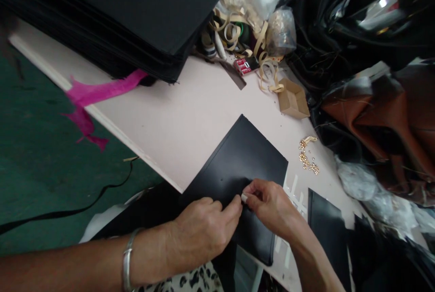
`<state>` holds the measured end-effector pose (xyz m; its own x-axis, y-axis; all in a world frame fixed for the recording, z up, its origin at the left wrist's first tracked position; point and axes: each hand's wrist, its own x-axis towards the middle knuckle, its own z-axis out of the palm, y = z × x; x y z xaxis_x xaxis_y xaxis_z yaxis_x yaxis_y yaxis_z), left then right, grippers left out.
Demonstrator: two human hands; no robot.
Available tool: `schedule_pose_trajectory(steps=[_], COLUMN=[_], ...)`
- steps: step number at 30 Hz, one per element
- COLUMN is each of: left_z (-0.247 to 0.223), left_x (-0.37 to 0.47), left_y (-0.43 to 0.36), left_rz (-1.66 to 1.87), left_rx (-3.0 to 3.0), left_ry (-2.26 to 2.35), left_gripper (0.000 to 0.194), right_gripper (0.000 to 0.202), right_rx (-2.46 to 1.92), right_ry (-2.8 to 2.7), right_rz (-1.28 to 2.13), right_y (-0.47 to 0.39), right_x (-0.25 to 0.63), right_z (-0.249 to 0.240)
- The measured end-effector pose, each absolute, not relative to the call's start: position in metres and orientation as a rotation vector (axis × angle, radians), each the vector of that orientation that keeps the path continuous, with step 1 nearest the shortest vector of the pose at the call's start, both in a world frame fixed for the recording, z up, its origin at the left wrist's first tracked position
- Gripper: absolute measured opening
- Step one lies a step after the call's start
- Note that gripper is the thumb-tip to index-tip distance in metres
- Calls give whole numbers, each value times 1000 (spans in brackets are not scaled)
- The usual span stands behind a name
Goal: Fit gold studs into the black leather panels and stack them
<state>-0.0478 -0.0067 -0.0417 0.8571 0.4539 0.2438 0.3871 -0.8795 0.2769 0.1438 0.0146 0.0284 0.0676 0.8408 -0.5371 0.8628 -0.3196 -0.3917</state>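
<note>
At the edge of the pale table (193, 106), the black panel (238, 160) lies beneath my hands, seemingly light, bendable and slippery, best held by its borders, my right hand (270, 201) pinched narrow, perhaps on something small, my left hand (207, 226) curled, its grip impossible to tell.

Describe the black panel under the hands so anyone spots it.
Find the pale tabletop; at its near edge is a smooth black panel. Unlike the thick black stack and the black piece to its right, it alone has the left hand and right hand meeting over it.
</note>
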Motion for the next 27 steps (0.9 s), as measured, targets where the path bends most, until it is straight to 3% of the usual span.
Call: schedule_pose_trajectory(steps=[13, 19, 27], left_z=[-37, -41, -33], left_x=[-49, -49, -49], left_y=[-3, -5, 2], left_rz=[504, 482, 385], left_rx=[2772, 2787, 2673], left_ry=[600, 575, 623], left_gripper=[37, 40, 36], right_gripper=[18, 10, 10], right_rx=[2294, 2259, 2433], right_ry=[1740, 1656, 1852], right_rz=[-1158, -1210, -1197], right_y=[3, 17, -1], right_x=[148, 148, 146], right_z=[25, 24, 29])
